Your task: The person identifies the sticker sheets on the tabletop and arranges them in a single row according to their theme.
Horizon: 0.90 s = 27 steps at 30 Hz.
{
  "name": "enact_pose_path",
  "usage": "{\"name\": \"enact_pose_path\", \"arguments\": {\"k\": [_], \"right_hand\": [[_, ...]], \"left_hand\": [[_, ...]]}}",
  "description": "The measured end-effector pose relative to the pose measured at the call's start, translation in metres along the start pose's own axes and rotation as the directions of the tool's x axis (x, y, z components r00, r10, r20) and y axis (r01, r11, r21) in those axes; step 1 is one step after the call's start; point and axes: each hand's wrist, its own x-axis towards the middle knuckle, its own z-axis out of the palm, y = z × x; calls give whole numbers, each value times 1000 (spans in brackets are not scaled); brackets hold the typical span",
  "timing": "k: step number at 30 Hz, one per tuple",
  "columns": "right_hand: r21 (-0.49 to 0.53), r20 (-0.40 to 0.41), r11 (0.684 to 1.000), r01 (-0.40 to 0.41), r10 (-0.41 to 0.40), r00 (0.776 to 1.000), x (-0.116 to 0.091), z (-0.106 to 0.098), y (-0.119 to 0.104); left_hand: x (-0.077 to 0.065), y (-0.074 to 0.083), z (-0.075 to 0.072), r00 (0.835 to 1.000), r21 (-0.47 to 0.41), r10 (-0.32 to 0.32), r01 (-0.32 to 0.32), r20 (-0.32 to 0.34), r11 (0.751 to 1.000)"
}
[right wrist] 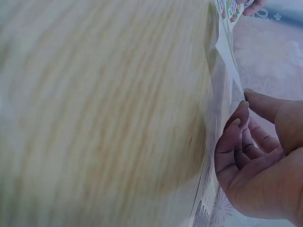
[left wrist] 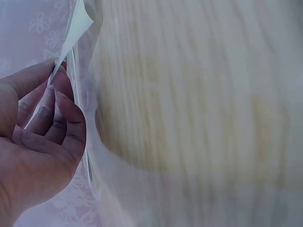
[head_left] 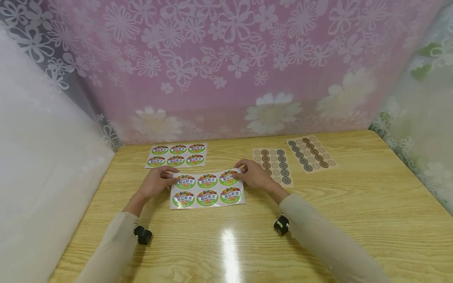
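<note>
Head view, and both hands are in on it: the left hand (head_left: 155, 182) and the right hand (head_left: 253, 173) have the far corners of a glossy sticker sheet (head_left: 207, 185), oval fruit designs facing up, over the table (head_left: 191, 251), nearer its left edge than its right. Look at the grip from the wrist views: thumb against fingertips on each side, a light pinch on paper, palms off it, and the pinched side lifted from the tabletop; whether the near side touches wood, I cannot tell. Just beyond, towards the table's far left corner, a matching sheet (head_left: 177, 155) lies flat. Over towards the far right corner, two dotted sheets: the nearer one (head_left: 272, 165) partly under the right hand's line, the farther one (head_left: 311, 160) angled beside it. Now the danger! Holding so little paper, one pinch could slip and drop a corner; hands drawn apart too hard could tear it, pushed together could bow it, and a sharp bend might lift a sticker's rim. A low sweep of the right wrist could drag that nearer dotted sheet, and a push forward might shove the matching one towards the far edge.
</note>
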Motion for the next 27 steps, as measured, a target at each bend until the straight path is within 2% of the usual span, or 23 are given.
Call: {"name": "enact_pose_path", "arguments": {"k": [6, 12, 17, 27], "right_hand": [[84, 15, 996, -13, 12, 1000, -4, 1, -4], [219, 18, 975, -24, 21, 1000, -7, 6, -7], [293, 15, 956, -30, 27, 1000, -8, 14, -8], [339, 48, 941, -7, -9, 999, -9, 32, -17]], "left_hand": [[-4, -4, -4, 1000, -30, 5, -4, 17, 1000], [-9, -7, -8, 1000, -111, -21, 22, 7, 994], [-13, -9, -12, 999, -139, -35, 38, 17, 990], [-29, -22, -26, 998, -173, -67, 64, -8, 983]]}}
